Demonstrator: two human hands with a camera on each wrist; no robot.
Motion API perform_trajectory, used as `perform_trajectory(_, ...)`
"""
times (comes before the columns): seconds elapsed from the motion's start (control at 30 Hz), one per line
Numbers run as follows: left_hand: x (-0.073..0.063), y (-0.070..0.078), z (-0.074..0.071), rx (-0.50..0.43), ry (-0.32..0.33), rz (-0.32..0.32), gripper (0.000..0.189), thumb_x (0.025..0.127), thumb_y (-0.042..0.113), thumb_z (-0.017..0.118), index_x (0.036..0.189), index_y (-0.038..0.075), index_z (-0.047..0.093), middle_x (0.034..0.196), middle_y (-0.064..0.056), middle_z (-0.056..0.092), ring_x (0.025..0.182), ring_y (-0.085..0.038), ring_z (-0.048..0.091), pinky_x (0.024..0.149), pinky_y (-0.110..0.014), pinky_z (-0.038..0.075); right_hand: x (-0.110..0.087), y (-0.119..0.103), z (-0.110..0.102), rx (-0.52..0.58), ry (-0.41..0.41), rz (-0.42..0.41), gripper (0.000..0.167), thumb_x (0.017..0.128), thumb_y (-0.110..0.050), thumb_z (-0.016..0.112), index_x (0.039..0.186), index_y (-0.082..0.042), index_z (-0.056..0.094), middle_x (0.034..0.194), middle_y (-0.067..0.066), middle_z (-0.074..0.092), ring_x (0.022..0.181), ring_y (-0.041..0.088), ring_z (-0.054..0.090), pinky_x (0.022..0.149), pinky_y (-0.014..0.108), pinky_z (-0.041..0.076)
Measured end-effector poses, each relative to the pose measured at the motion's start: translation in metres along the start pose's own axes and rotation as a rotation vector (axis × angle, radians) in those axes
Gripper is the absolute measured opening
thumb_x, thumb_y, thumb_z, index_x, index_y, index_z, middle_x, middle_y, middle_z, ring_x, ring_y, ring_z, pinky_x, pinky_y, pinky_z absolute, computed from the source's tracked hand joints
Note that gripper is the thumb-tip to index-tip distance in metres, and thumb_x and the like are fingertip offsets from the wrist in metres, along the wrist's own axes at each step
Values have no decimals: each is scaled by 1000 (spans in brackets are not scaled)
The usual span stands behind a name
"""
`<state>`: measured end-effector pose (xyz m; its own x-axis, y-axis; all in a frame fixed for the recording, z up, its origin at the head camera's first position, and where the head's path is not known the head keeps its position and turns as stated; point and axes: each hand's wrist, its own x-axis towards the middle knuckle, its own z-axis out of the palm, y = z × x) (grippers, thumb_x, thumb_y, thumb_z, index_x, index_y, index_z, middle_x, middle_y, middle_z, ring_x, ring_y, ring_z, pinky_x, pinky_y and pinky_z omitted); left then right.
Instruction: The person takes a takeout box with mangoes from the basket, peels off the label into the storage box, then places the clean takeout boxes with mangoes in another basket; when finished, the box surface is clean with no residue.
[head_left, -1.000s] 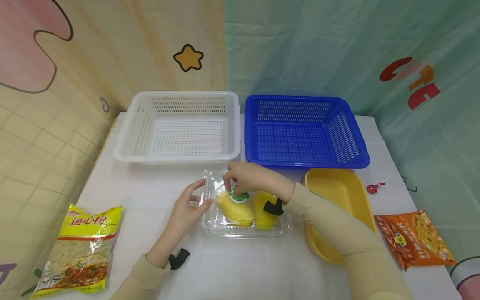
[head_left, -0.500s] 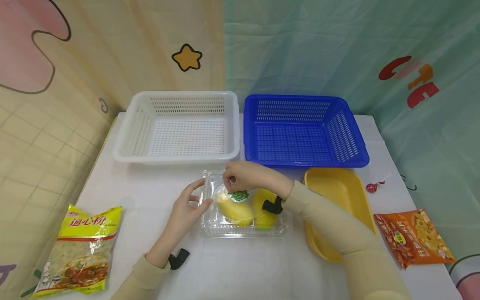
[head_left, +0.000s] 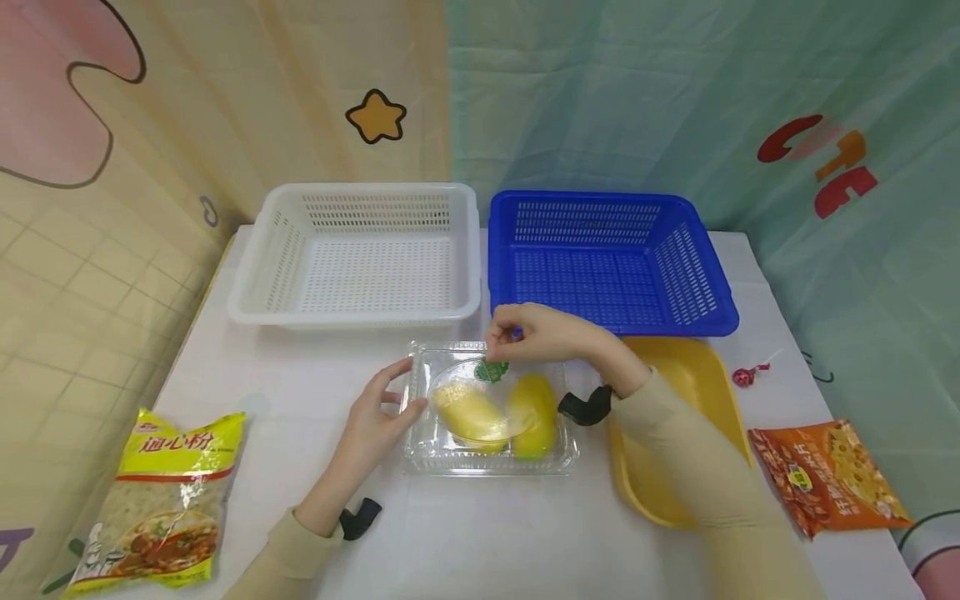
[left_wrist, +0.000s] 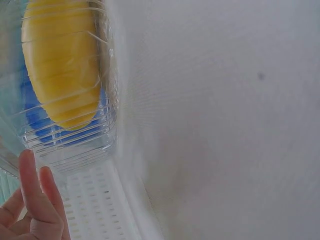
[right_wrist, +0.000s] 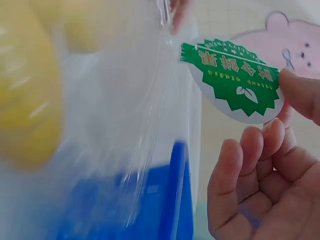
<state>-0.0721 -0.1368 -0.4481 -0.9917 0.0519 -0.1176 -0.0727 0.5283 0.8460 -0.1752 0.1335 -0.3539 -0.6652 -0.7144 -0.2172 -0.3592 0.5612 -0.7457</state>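
A clear plastic clamshell box (head_left: 495, 464) with two yellow mangoes (head_left: 534, 417) inside stands on the white table, its lid down. Above the lid, my right hand (head_left: 543, 332) pinches a round green-and-white sticker (right_wrist: 235, 82) between thumb and fingertips; in the right wrist view the sticker is off the plastic. My left hand (head_left: 381, 407) rests against the box's left side, thumb and fingers spread and fairly straight. Those fingertips touch near the ribbed corner in the left wrist view, where one mango (left_wrist: 62, 65) shows through the wall.
Behind the box stand a white basket (head_left: 352, 318) and a blue basket (head_left: 615, 327). A yellow tray (head_left: 678, 400) lies under my right forearm. Farther right are a lollipop (head_left: 745, 377) and an orange snack bag (head_left: 828, 479). A yellow pasta bag (head_left: 161, 500) lies at left.
My right hand has lifted and moved right and back from the lid, with the sticker now peeled off in its fingers. The left hand and the box have stayed in place.
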Motion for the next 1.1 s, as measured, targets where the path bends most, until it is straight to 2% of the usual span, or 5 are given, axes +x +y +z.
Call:
perform_trajectory(0.23,-1,1,-4,7,14,-4,63,89,15,71,146,17,44,149,-6,49,107,-31,60,68,-26,52,-91,53,-16,227,157,251,19,97,-24,62,97,-5,63,90,1,63,90,16,56,83,27,49)
perform_trajectory(0.4,0,1,-3,-6,-4,-20,64,89,16,71,147,19,43,150,-4,48,109,-31,59,69,-27,52,-140,104,-14,420,182,485,22,99,-23,57,101,-2,61,84,-6,63,86,8,60,86,24,53)
perform_trajectory(0.63,0,1,-3,-22,-15,-29,64,90,15,70,147,19,41,151,-4,46,110,-31,58,68,-25,52,-145,141,-2,437,145,649,30,98,-24,58,106,5,61,81,-7,60,76,6,56,73,20,51)
perform_trajectory(0.8,1,1,-1,-21,-17,-27,64,90,15,70,147,19,42,151,-4,47,110,-30,58,68,-26,52,-144,140,2,292,173,679,35,97,-23,59,107,10,63,80,-4,58,75,9,53,69,22,49)
perform_trajectory(1.1,2,1,-2,-15,-18,-26,63,91,16,69,148,19,41,151,-5,46,110,-31,58,70,-26,52,-150,136,-3,220,207,712,43,98,-24,58,121,11,62,83,-2,60,79,13,53,70,23,49)
